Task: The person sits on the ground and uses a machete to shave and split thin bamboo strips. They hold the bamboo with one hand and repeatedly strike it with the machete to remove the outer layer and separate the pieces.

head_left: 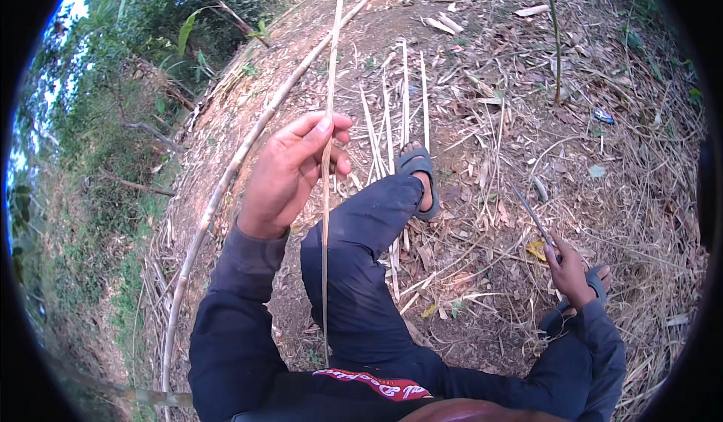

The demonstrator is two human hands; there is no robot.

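Note:
Between the thumb and fingers of my left hand (301, 158) is a long, thin bamboo strip (332, 68). It runs nearly upright through the view, from the top edge down past my bent knee to my lap. Low on the right, my right hand (568, 268) is closed around the handle of a knife (533, 215). The knife's slim dark blade points up and to the left, well apart from the strip. Several pale bamboo strips (406, 94) lie on the ground beyond my sandalled foot (419, 172), some passing under my raised leg.
A long bamboo pole (233, 162) lies curving across the ground on the left. A thin upright stem (556, 38) stands at the far right. Dry leaves and shavings (482, 143) litter the slope. Green bushes (98, 121) border the left side. My other sandal (597, 283) is beside my right hand.

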